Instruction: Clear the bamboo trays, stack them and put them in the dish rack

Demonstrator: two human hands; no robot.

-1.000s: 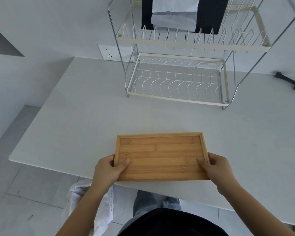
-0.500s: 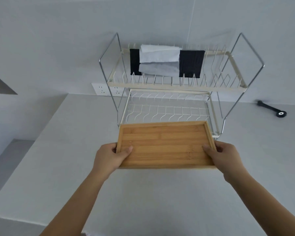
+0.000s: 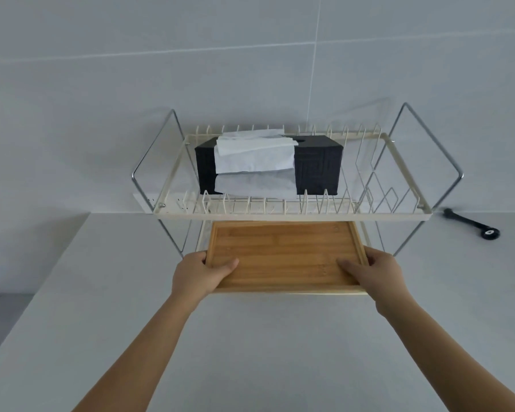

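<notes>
A rectangular bamboo tray (image 3: 283, 257) is held level between both hands, its far edge under the upper shelf of the two-tier wire dish rack (image 3: 292, 215). My left hand (image 3: 198, 275) grips the tray's near left corner, thumb on top. My right hand (image 3: 375, 273) grips the near right corner the same way. Whether it is one tray or a stack I cannot tell. The rack's lower tier is mostly hidden behind the tray.
A black tissue box (image 3: 268, 165) with white tissues sticking out sits on the rack's upper shelf. A black tool (image 3: 471, 224) lies on the grey counter (image 3: 250, 337) to the right of the rack. The tiled wall stands right behind the rack.
Both hands have lifted the tray from the counter's near edge and carried it forward, into the rack's lower tier under the upper shelf. The view has tilted up towards the wall.
</notes>
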